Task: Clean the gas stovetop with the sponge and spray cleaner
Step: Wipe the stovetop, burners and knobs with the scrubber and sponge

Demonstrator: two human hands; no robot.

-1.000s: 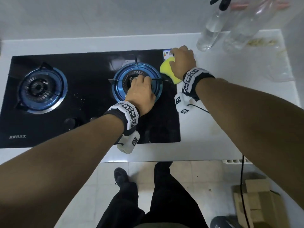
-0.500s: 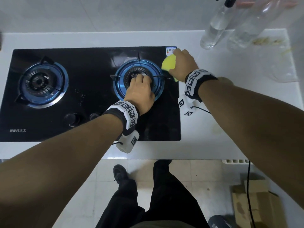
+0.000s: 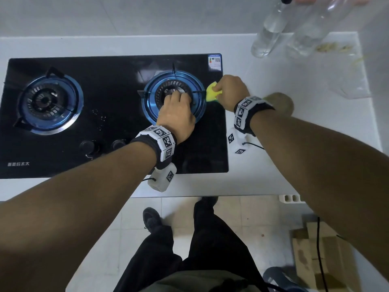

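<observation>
The right hand (image 3: 230, 91) squeezes a bent yellow sponge (image 3: 212, 93), while the left hand (image 3: 176, 119) beside it grips the burner (image 3: 174, 95).

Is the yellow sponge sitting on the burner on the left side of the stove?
No, the right hand grips the yellow sponge by the right burner, at the stovetop's right edge.

Two bottles (image 3: 271, 32) stand behind-right of the stovetop (image 3: 113, 114).
</observation>
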